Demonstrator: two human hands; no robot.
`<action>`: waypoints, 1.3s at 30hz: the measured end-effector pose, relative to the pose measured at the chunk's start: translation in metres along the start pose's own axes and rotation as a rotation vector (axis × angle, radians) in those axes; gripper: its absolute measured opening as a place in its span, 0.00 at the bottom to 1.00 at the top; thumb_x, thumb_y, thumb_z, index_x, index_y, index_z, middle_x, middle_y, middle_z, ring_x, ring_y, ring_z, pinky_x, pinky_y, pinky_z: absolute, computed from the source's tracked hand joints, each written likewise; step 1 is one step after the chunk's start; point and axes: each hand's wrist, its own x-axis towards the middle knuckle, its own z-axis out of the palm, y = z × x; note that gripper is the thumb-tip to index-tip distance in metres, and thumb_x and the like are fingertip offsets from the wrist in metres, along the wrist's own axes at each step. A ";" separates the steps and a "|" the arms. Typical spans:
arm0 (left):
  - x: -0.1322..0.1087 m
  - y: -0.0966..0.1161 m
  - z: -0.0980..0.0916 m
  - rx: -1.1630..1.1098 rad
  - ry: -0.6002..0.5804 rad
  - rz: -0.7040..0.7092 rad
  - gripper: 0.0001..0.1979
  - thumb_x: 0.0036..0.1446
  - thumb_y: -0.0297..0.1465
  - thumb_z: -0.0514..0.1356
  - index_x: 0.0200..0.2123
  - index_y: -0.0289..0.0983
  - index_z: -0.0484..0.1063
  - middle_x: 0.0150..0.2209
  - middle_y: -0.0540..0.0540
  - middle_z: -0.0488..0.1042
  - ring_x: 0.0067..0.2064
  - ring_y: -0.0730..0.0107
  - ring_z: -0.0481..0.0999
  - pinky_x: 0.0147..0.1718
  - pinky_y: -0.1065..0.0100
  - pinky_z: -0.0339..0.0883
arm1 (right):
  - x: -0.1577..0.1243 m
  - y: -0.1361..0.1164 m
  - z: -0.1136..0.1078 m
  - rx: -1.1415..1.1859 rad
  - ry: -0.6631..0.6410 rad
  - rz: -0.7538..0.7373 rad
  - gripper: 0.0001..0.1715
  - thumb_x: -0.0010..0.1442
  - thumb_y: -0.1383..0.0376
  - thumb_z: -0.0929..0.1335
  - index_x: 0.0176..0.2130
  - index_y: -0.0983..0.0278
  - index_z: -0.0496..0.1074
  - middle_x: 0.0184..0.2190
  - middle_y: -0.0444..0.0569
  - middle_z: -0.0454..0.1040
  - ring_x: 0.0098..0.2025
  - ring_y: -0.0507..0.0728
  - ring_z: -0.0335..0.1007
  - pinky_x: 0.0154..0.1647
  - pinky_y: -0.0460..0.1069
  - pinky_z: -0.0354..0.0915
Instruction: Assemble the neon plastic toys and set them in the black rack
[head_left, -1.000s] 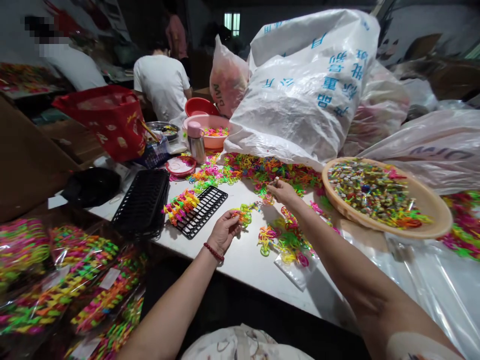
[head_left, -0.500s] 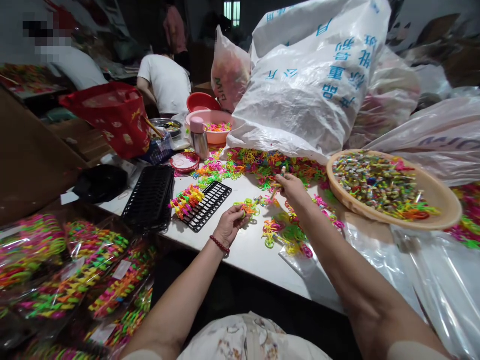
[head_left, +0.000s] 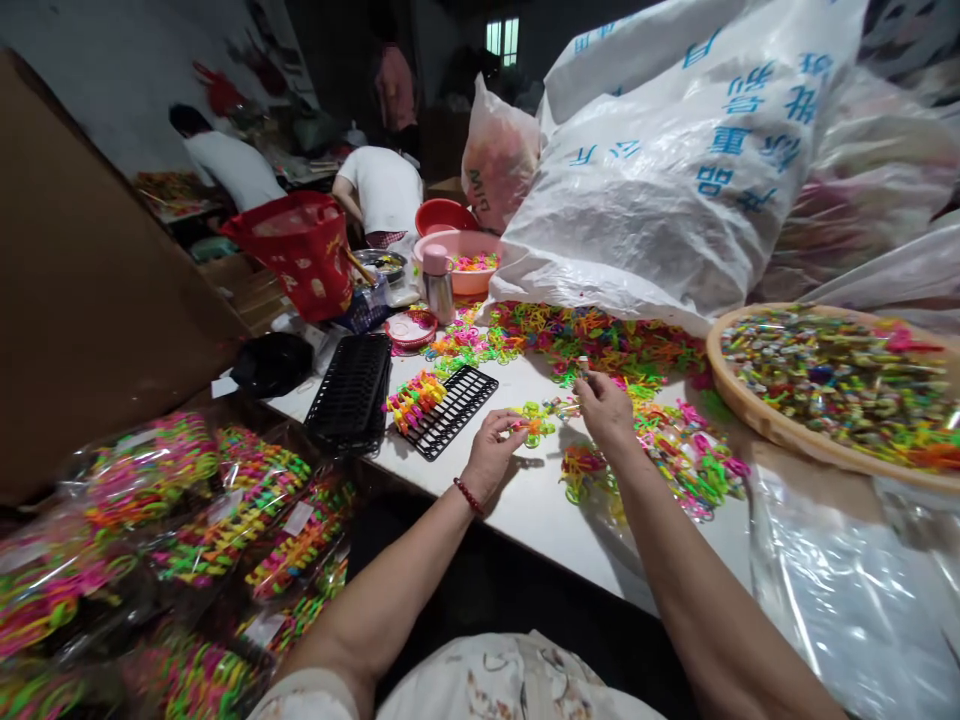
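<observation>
My left hand (head_left: 493, 455), with a dark red bead bracelet at the wrist, pinches a small green, yellow and orange plastic toy (head_left: 535, 424) above the white table. To its right, my right hand (head_left: 606, 410) is closed round a slim tool-like thing with a pale end (head_left: 583, 362) above the fist; most of it is hidden. Clear and pale small bits (head_left: 561, 406) lie between the hands. Left of my left hand, a black plastic rack (head_left: 461, 408) carries a row of bright plastic pieces (head_left: 415, 400). Loose coloured toys (head_left: 694, 450) are piled beside my right forearm.
Black racks (head_left: 349, 390) are stacked at the left. A shallow basin (head_left: 780, 435) of small parts stands at right, above clear plastic bags (head_left: 832, 560). Behind are a large white sack (head_left: 637, 200) and a flask (head_left: 438, 290). Packed bags (head_left: 150, 470) lie lower left. Other people sit beyond.
The view has turned left, so the scene sits further right. My hands have come closer together, the left now beside the clear bits. Both keep their grip.
</observation>
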 end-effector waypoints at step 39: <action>-0.046 0.010 0.006 -0.190 -0.091 -0.490 0.19 0.47 0.38 0.69 0.39 0.36 0.70 0.17 0.61 0.53 0.15 0.86 0.48 0.15 0.78 0.46 | -0.052 0.000 0.029 1.068 -0.319 0.482 0.15 0.64 0.55 0.65 0.32 0.62 0.62 0.16 0.34 0.51 0.13 0.44 0.43 0.12 0.39 0.48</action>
